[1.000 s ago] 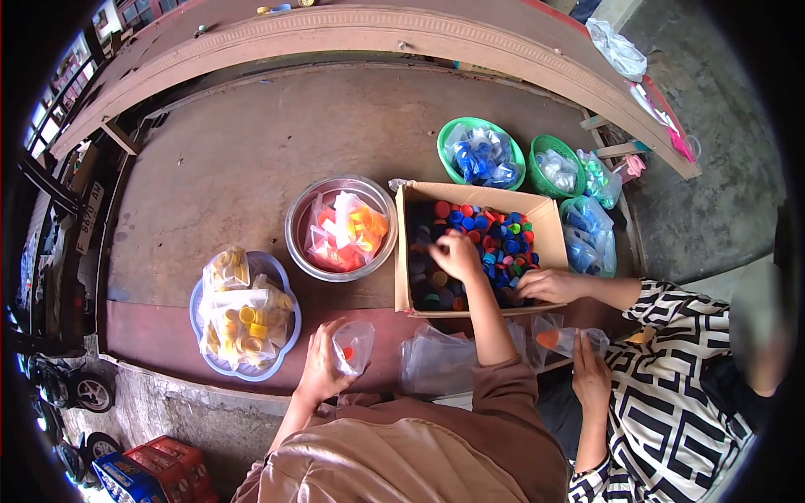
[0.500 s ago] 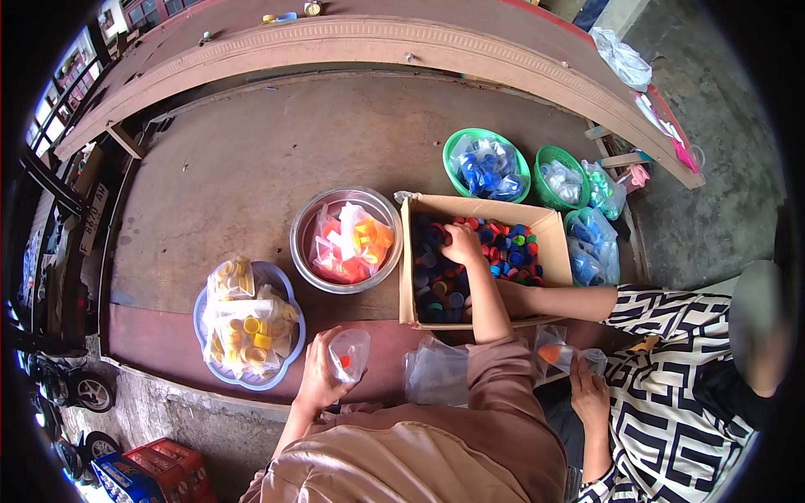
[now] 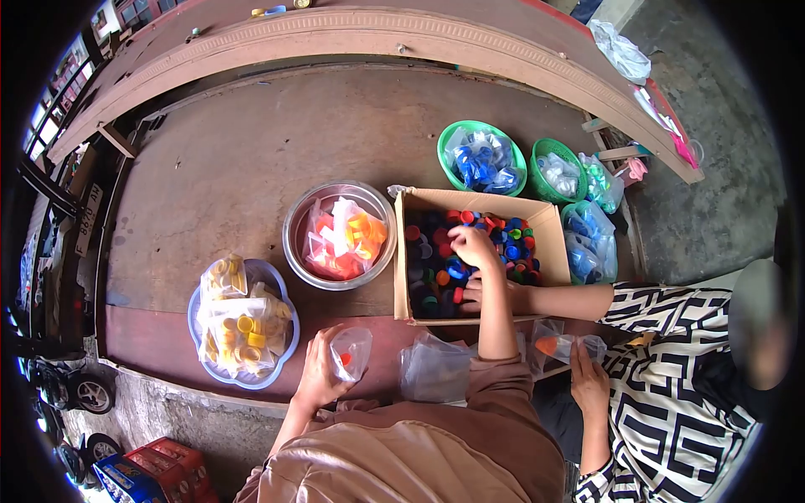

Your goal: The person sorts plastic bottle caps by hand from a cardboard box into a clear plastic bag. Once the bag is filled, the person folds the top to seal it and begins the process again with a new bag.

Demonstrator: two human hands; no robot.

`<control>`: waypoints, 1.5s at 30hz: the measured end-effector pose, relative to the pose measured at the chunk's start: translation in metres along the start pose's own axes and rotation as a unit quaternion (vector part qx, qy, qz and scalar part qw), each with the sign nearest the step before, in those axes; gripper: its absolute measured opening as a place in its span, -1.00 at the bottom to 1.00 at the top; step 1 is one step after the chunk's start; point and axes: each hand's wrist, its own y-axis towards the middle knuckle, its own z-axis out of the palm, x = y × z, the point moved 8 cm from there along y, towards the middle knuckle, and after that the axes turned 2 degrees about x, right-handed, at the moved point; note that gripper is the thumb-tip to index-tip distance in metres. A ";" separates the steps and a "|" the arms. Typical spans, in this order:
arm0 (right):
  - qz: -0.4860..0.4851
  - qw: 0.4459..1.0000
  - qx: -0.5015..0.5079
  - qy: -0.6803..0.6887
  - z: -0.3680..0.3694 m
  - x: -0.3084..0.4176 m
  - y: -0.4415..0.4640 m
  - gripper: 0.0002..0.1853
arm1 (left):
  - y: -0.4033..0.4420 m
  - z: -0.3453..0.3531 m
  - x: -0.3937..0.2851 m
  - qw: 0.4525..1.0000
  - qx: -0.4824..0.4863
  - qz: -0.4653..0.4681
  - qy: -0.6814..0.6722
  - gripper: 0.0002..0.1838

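Observation:
My left hand [image 3: 317,373] is closed around a clear plastic bag [image 3: 353,348], its mouth held up, with a red cap inside. My right hand [image 3: 475,246] reaches into a cardboard box [image 3: 549,226] full of loose bottle caps [image 3: 513,251] in blue, red, green and other colours. Its fingers are curled down among the caps; what they grip, if anything, is hidden. Flat clear bags [image 3: 436,369] lie at the table's near edge, between my arms.
At right, a co-worker's hand [image 3: 485,295] is in the same box; their other hand [image 3: 590,381] holds a bag with an orange cap. Bagged caps fill a metal bowl [image 3: 293,256], a lavender basin [image 3: 289,335] and green baskets [image 3: 444,172]. A wooden beam [image 3: 335,35] spans the back.
My right hand has shifted to the right within the box. The co-worker's fingers now show beside my forearm. My left hand still holds its bag, and the view has shifted slightly.

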 end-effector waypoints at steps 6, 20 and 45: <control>-0.168 0.971 -0.160 -0.062 0.007 0.026 0.027 -0.69 | 0.001 0.002 -0.001 0.999 0.019 0.002 0.030 -0.09; -0.041 0.998 0.043 -0.022 0.070 0.009 0.061 -0.50 | 0.007 -0.001 0.001 0.999 0.011 0.007 0.033 -0.11; -0.109 0.893 0.061 0.432 0.018 -0.002 0.027 -0.42 | 0.005 0.003 0.008 1.000 0.005 -0.012 0.010 -0.09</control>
